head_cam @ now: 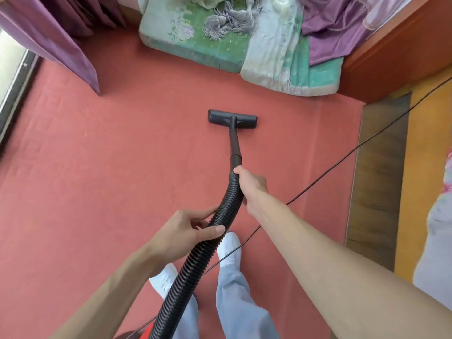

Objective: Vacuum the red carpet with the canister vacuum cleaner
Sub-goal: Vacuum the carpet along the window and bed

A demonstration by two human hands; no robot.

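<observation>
Ribbed hose (195,260): flexible, probably light; right hand (252,182) gripping its wand end, left hand (188,231) pinching mid-length.

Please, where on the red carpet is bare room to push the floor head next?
Bare carpet lies wide left of the floor head, between the purple curtain and the hose. A narrower strip runs between floor head and mattress. Crowded: right and near the feet, where the cord crosses.

No text, label, brand or number can be read on anything here.
</observation>
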